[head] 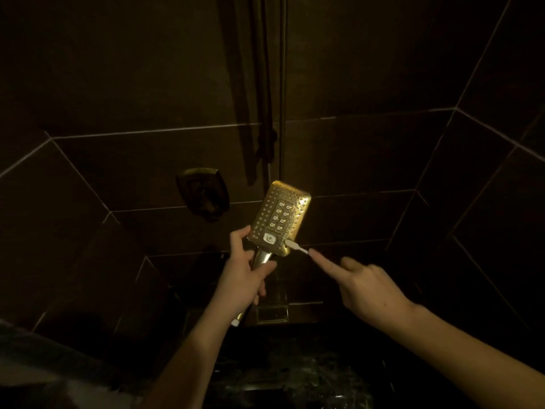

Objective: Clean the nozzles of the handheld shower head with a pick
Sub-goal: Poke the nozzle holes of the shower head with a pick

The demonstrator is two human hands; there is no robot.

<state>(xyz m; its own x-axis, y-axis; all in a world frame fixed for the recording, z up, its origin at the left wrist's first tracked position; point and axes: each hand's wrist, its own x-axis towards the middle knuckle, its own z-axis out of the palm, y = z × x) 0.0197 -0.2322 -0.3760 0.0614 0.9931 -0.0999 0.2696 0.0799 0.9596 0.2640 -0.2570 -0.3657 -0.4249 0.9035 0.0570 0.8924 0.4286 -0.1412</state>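
Note:
A gold rectangular handheld shower head (280,216) faces me in the middle of the head view, its nozzle plate dotted with small holes and a white button near the bottom. My left hand (244,276) grips its handle just below the plate. A small white pick (296,247) touches the plate's lower right corner. My right hand (365,286) holds the pick, with the index finger stretched along it and the other fingers curled.
Dark tiled shower walls surround the scene. A metal valve handle (203,193) sits on the wall left of the shower head. A vertical rail and hose (269,113) run up behind it. A dark drain or ledge (272,314) lies below.

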